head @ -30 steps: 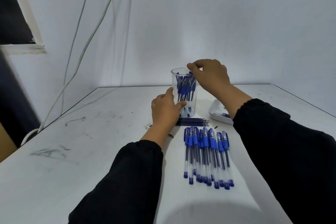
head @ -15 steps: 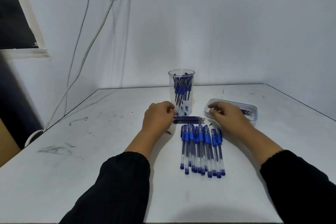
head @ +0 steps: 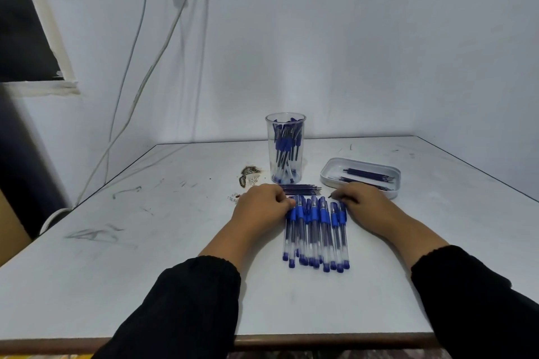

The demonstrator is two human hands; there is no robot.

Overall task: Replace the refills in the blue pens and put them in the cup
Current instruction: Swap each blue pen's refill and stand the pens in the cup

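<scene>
Evidently the row of blue pens [head: 316,232] lies side by side on the white table [head: 145,242] so that one can be lifted off either end, caps pointing away from the person. Both hands bracket that row at its cap end. The left hand [head: 262,204] has its fingers curled against the outermost pen, seemingly pinching or nudging it free, though the fingertips are hidden. The right hand [head: 360,202] rests beside the opposite end with fingers bent onto the table; whether it holds anything I cannot tell.

Just beyond them a small bundle of loose refills [head: 300,189] waits within reach, and behind it stands the clear plastic cup [head: 285,148], already holding several finished pens. A shallow white tray [head: 360,176] with more refills sits to the right.

A second ago the right hand was up at the cup's rim and the left steadied the cup; both have since dropped to the pens.
</scene>
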